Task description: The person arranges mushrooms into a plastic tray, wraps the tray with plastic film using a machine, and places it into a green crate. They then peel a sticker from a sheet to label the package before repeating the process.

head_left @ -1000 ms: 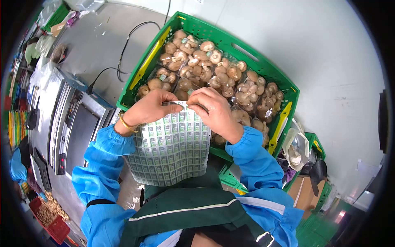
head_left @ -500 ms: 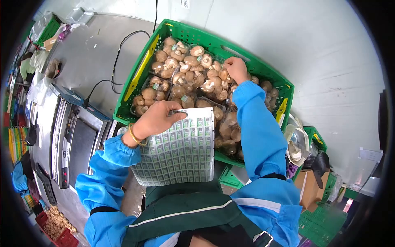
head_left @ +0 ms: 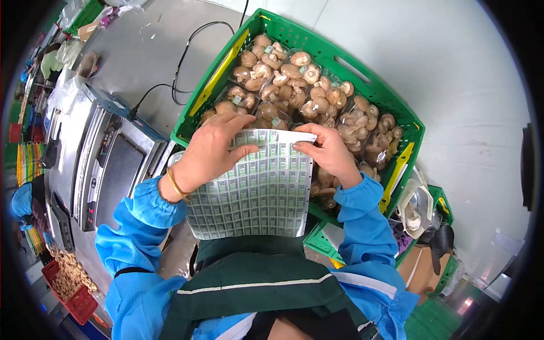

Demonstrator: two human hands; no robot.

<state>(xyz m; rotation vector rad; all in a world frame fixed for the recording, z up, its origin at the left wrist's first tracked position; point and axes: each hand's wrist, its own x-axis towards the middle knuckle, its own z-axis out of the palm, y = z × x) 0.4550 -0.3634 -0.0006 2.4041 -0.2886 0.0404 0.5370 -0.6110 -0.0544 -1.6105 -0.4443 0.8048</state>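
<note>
From the head view we take the green crate [head_left: 306,41] as our mark: it sits slantwise on the grey surface, filled with wrapped packs of mushrooms [head_left: 294,85], several with a small green label on the film. Just on the near side of the crate, overlapping its near rim, we see the label sheet [head_left: 255,192], a curling sheet printed with rows of small green and white stickers, held up between both hands. The left hand [head_left: 212,150], with a gold bangle [head_left: 175,184] at the wrist, is closed on the sheet's upper left edge, thumb laid across the front and fingers folded over the top. The right hand [head_left: 328,150] is pinched narrow on the upper right corner; we cannot quite tell whether its fingertips grip one sticker or the sheet's corner itself. Both sleeves are bright blue. To the left of the crate stands a steel machine [head_left: 110,170], and a black cable [head_left: 187,62] loops across the surface beside the crate's left wall. Well to the near left of the crate lies a red basket [head_left: 71,294].
</note>
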